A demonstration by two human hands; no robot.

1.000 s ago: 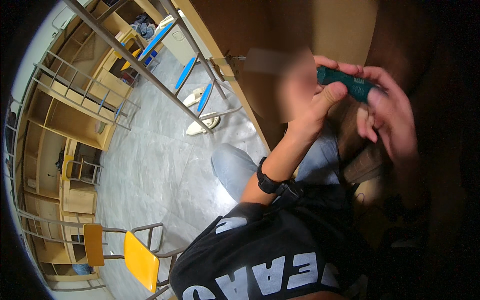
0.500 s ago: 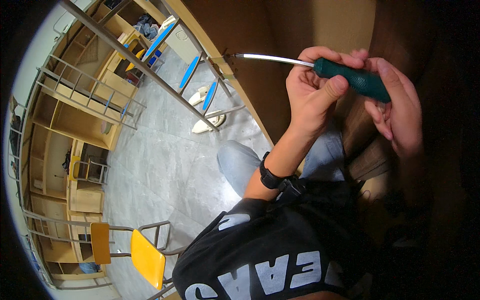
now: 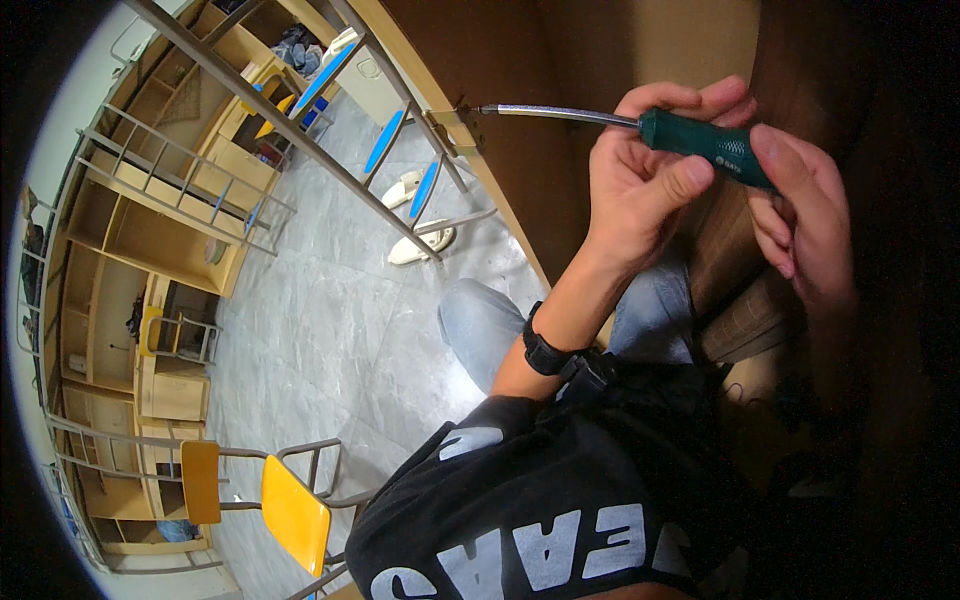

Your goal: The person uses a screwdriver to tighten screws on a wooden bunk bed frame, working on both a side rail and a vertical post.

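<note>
A screwdriver (image 3: 700, 143) with a dark green handle and a long metal shaft lies nearly level in my hands. Its tip meets a small screw at a metal hinge plate (image 3: 462, 130) on the edge of a brown wooden panel (image 3: 540, 190). My left hand (image 3: 645, 180), with a black strap at the wrist, is curled around the front of the handle, thumb on the near side and fingers behind. The butt of the handle is pinched between the thumb and fingers of my right hand (image 3: 805, 205).
A metal ladder with blue steps (image 3: 383, 142) stands just left of the panel. White slippers (image 3: 420, 245) lie on the grey tiled floor (image 3: 300, 350). A yellow chair (image 3: 295, 515) is at the lower left, and wooden desks with shelves (image 3: 150, 250) line the far left.
The screwdriver handle has turned about its length, bringing a pale marking into sight. Both hands and the panel sit slightly further right in view; my left fingers look a little looser.
</note>
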